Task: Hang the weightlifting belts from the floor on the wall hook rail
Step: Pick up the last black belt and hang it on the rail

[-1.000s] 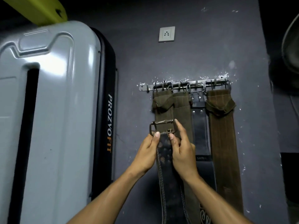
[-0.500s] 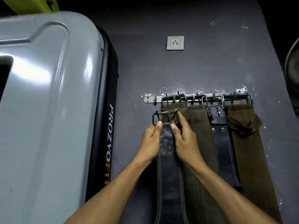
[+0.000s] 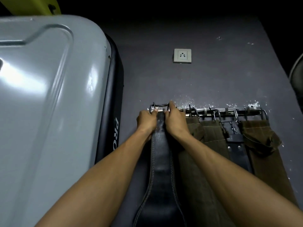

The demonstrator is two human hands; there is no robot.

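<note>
A black leather weightlifting belt (image 3: 161, 163) with pale stitching hangs down between my forearms. My left hand (image 3: 146, 120) and my right hand (image 3: 174, 121) both grip its top end, just under the metal buckle (image 3: 159, 106). The buckle is level with the left end of the metal wall hook rail (image 3: 224, 110); I cannot tell whether it sits on a hook. To the right, two olive-brown belts (image 3: 211, 134) hang from the rail, then a narrow black belt (image 3: 236, 146), then a brown belt (image 3: 262, 141) at the right end.
A large grey machine housing (image 3: 49, 104) with a black edge fills the left side, close to my left arm. A white wall socket (image 3: 182, 55) sits above the rail on the dark grey wall (image 3: 221, 76). A round dark object (image 3: 296, 76) shows at the right edge.
Both hands have lifted the black belt's buckle from below the rail, in front of the olive belts, up and left to the rail's left end. The view has tilted down.
</note>
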